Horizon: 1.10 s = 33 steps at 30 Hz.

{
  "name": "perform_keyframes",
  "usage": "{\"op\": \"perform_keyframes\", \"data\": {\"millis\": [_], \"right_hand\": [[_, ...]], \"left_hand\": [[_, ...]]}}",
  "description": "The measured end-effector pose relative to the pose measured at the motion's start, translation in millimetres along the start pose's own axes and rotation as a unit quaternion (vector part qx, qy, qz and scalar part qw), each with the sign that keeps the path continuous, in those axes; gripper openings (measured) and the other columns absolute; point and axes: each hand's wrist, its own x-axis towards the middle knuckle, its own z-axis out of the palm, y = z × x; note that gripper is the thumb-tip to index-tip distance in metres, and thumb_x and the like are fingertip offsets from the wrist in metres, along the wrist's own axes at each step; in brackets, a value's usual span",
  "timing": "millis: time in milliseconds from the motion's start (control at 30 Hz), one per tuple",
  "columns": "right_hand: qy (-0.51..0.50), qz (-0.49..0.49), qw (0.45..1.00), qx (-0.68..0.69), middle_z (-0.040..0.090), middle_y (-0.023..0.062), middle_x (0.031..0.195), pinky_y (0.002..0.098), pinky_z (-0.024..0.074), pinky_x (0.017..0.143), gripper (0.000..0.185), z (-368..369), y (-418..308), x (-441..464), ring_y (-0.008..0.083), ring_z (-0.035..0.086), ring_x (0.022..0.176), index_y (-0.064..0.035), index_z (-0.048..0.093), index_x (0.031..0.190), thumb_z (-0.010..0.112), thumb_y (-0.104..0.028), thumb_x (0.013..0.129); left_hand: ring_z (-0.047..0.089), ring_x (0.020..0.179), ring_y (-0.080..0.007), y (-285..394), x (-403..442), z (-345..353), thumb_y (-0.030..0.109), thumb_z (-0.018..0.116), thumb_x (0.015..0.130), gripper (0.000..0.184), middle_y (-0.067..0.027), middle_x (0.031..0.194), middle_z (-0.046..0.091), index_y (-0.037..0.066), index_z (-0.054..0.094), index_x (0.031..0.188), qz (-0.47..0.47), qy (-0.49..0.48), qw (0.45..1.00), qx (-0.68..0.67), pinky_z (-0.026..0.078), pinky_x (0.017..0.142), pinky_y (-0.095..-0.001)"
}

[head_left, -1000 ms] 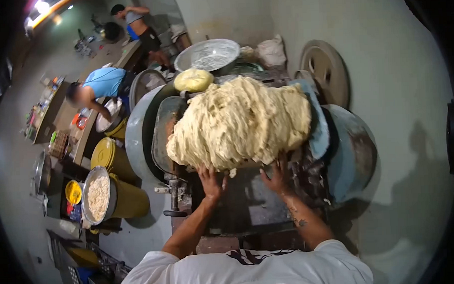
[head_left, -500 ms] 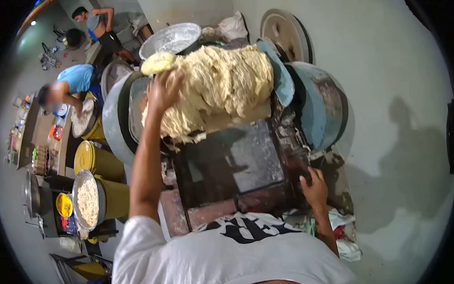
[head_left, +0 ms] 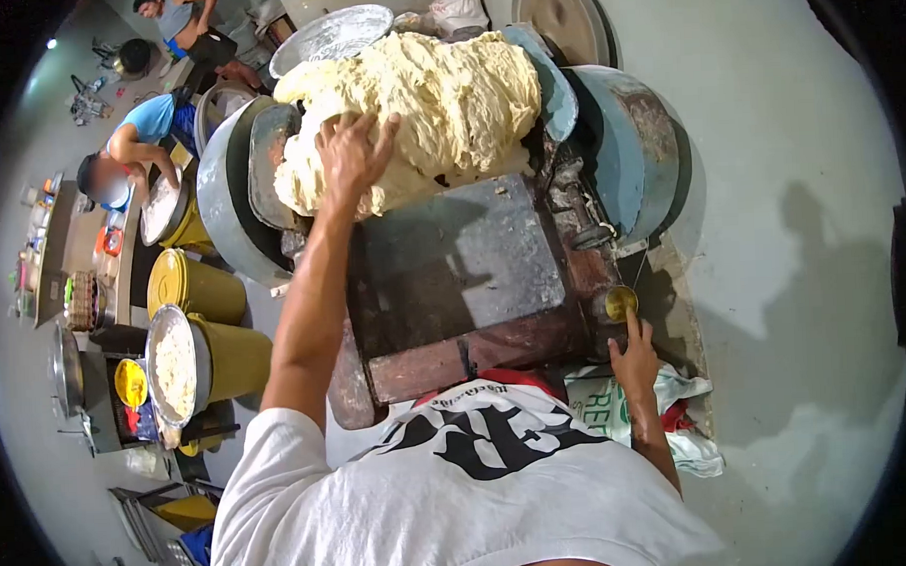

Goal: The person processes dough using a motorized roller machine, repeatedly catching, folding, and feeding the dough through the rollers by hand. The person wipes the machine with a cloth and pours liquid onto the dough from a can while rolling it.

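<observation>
A big mass of pale, ragged dough [head_left: 432, 99] lies across the far end of a machine with a flat, dusty metal plate [head_left: 462, 248]. My left hand [head_left: 354, 157] rests on the front left of the dough, its fingers spread and pressed against the surface. At the machine's right side, my right hand [head_left: 633, 362] has its fingers apart. Its forefinger reaches up to a round brass-coloured piece [head_left: 621, 303] and appears to touch it; whether it presses cannot be made out.
Large curved metal guards [head_left: 233, 201] flank the machine. A floury basin [head_left: 333, 38] stands behind the dough. At left, a yellow bucket [head_left: 199, 290] stands near a dough-filled bowl [head_left: 175, 368]. A person in blue [head_left: 148, 124] works at another tub; another person stands behind.
My left hand has shifted slightly right on the dough, and the flap at its upper left no longer sticks out. My right forefinger now reaches the brass-coloured piece. The view has tilted slightly.
</observation>
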Motion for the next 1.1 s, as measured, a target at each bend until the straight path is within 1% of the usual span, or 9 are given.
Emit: {"op": "perform_keyframes", "data": {"millis": [133, 233, 500, 667, 733, 767, 867, 1000, 1100], "right_hand": [[-0.038, -0.016, 0.999, -0.002, 0.061, 0.0203, 0.123, 0.0528, 0.0545, 0.082, 0.039, 10.8, 2.7, 22.5, 0.044, 0.066, 0.102, -0.0123, 0.058, 0.129, 0.066, -0.03, 0.095], [-0.054, -0.055, 0.997, 0.017, 0.064, 0.0189, 0.111, 0.0552, 0.0528, 0.078, 0.027, 14.2, 14.5, 37.9, 0.0435, 0.065, 0.096, -0.0092, 0.063, 0.112, 0.065, -0.031, 0.096], [-0.166, -0.151, 0.969, 0.106, 0.064, 0.0194, 0.086, 0.0502, 0.0487, 0.07, 0.029, -80.8, -72.4, 83.0, 0.0432, 0.063, 0.086, -0.0022, 0.063, 0.095, 0.069, -0.03, 0.092], [-0.224, -0.282, 0.931, 0.055, 0.064, 0.021, 0.085, 0.0491, 0.0476, 0.072, 0.031, -164.2, -155.3, 147.7, 0.0437, 0.062, 0.082, -0.0023, 0.063, 0.091, 0.068, -0.033, 0.091], [-0.232, -0.307, 0.922, 0.046, 0.064, 0.016, 0.074, 0.0463, 0.0466, 0.066, 0.03, -195.1, -194.7, 175.1, 0.035, 0.062, 0.07, -0.0037, 0.065, 0.093, 0.068, -0.034, 0.092], [-0.211, -0.34, 0.916, 0.04, 0.059, 0.0073, 0.07, 0.0353, 0.0427, 0.058, 0.027, -210.3, -214.9, 189.0, 0.0162, 0.054, 0.061, -0.0041, 0.063, 0.089, 0.071, -0.03, 0.091], [-0.15, -0.435, 0.888, -0.023, 0.069, 0.018, 0.082, 0.046, 0.0515, 0.069, 0.036, -251.4, -278.8, 225.2, 0.035, 0.068, 0.074, -0.0093, 0.068, 0.111, 0.067, -0.04, 0.091], [-0.116, -0.447, 0.863, -0.203, 0.072, 0.0203, 0.108, 0.0454, 0.0541, 0.086, 0.054, -292.6, -373.1, 259.4, 0.0355, 0.069, 0.101, -0.0062, 0.069, 0.119, 0.062, -0.053, 0.093], [-0.083, -0.48, 0.839, -0.243, 0.071, 0.0164, 0.09, 0.0449, 0.0506, 0.072, 0.055, -299.4, -426.4, 289.0, 0.0292, 0.066, 0.079, -0.0053, 0.072, 0.115, 0.065, -0.053, 0.09]], "left_hand": [[0.05, 0.121, -0.032, 22.9, -44.6, 19.4, 0.062, 0.049, 0.098, 0.066, -0.0176, 0.12, 0.063, 0.003, 0.069, 0.118, 0.021, 0.12, 0.991, 0.059, 0.026, 0.113, -0.0576], [0.045, 0.127, -0.035, 18.5, -61.2, 43.8, 0.058, 0.055, 0.095, 0.056, -0.0161, 0.122, 0.061, 0.007, 0.069, 0.115, 0.038, 0.19, 0.98, 0.051, 0.018, 0.115, -0.059], [0.039, 0.135, -0.0307, -7.5, -76.9, 91.4, 0.058, 0.064, 0.088, 0.053, -0.009, 0.129, 0.053, 0.014, 0.064, 0.117, 0.079, 0.241, 0.965, 0.063, 0.014, 0.118, -0.0604], [0.036, 0.138, -0.0293, -18.4, -80.5, 104.9, 0.063, 0.064, 0.086, 0.06, -0.0066, 0.134, 0.051, 0.017, 0.062, 0.123, 0.099, 0.239, 0.964, 0.068, 0.016, 0.118, -0.0618], [0.033, 0.141, -0.0311, -25.8, -83.6, 107.1, 0.064, 0.064, 0.086, 0.065, -0.009, 0.139, 0.049, 0.015, 0.06, 0.129, 0.115, 0.217, 0.965, 0.09, 0.01, 0.12, -0.0595], [0.032, 0.142, -0.0312, -28.0, -84.1, 106.3, 0.063, 0.065, 0.086, 0.065, -0.0091, 0.14, 0.049, 0.015, 0.06, 0.13, 0.122, 0.21, 0.966, 0.094, 0.01, 0.121, -0.0595], [0.03, 0.145, -0.0318, -24.6, -93.5, 101.5, 0.059, 0.067, 0.086, 0.066, -0.0108, 0.144, 0.047, 0.016, 0.058, 0.134, 0.127, 0.176, 0.972, 0.085, 0.01, 0.121, -0.0602], [0.031, 0.147, -0.0329, -13.6, -98.2, 69.4, 0.045, 0.068, 0.091, 0.058, -0.013, 0.147, 0.047, 0.015, 0.056, 0.139, 0.109, 0.125, 0.985, 0.037, 0.014, 0.122, -0.0603], [0.031, 0.148, -0.0333, -8.6, -94.8, 30.6, 0.038, 0.067, 0.092, 0.055, -0.0136, 0.149, 0.047, 0.016, 0.056, 0.14, 0.128, 0.076, 0.989, 0.006, 0.014, 0.123, -0.0581]]}}
